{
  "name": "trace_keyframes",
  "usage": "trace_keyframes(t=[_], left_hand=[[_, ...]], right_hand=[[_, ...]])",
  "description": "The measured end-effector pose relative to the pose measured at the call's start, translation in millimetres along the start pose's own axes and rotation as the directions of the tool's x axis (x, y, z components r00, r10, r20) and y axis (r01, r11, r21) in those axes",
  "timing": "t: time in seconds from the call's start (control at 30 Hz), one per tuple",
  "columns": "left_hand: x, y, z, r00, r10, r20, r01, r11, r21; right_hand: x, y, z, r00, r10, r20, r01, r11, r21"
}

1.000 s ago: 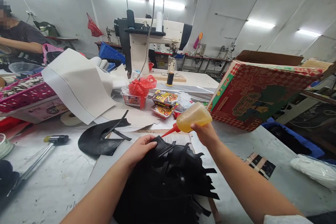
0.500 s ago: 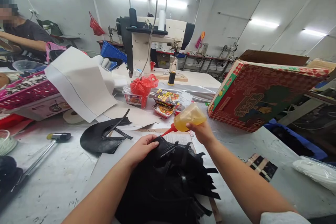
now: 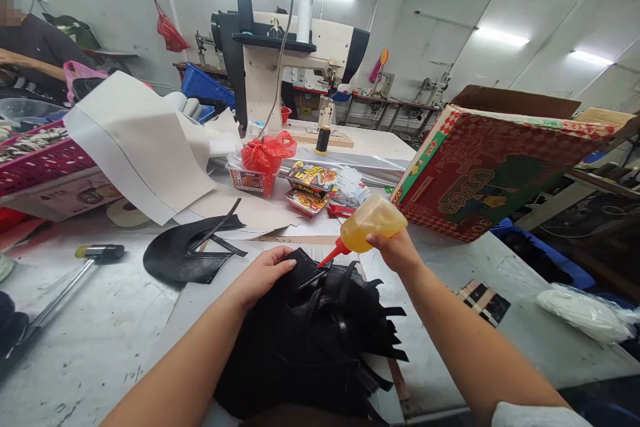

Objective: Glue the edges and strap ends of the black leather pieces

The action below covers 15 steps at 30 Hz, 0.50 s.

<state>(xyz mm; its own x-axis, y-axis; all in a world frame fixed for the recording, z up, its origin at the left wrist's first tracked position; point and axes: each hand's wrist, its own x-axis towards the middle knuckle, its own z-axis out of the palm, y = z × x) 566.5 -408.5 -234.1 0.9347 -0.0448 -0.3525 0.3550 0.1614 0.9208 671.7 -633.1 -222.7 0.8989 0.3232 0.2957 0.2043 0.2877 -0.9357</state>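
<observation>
My right hand point(image 3: 395, 247) is closed round a clear squeeze bottle point(image 3: 373, 221) of yellow liquid, tilted so its red nozzle points down and left. The nozzle tip is at the upper edge of a pile of black pieces point(image 3: 300, 340) with loose strips; whether it touches cannot be told. My left hand point(image 3: 267, 273) pinches the top left corner of the pile, thumb on top. A curved black piece point(image 3: 175, 250) with thin straps lies on the table to the left of my left hand.
A hammer point(image 3: 100, 252) and pink basket point(image 3: 50, 160) are at the left. White sheets point(image 3: 145, 147), food packs point(image 3: 313, 177) and a sewing machine point(image 3: 300, 47) stand behind. A red carton point(image 3: 500, 173) leans at the right. A person point(image 3: 40, 47) is at far left.
The bottle in my right hand has moved right, its nozzle going from the pile's corner near my left thumb to farther along the edge. The whole view has shifted slightly.
</observation>
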Motion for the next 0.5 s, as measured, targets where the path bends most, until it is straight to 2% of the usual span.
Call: trace_keyframes(t=[0.3,0.5], left_hand=[[-1.4,-1.6,-1.5,1.000,-0.022,0.003,0.022,0.999,-0.034],[1.6,-1.8,-0.3,1.000,0.004,-0.009,-0.004,0.999,0.032]], right_hand=[[-10.9,1.7,-18.7,1.000,-0.014,-0.027,0.014,1.000,-0.021],[-17.5,7.3,-29.3,0.985,-0.029,-0.167,0.026,0.999,-0.018]])
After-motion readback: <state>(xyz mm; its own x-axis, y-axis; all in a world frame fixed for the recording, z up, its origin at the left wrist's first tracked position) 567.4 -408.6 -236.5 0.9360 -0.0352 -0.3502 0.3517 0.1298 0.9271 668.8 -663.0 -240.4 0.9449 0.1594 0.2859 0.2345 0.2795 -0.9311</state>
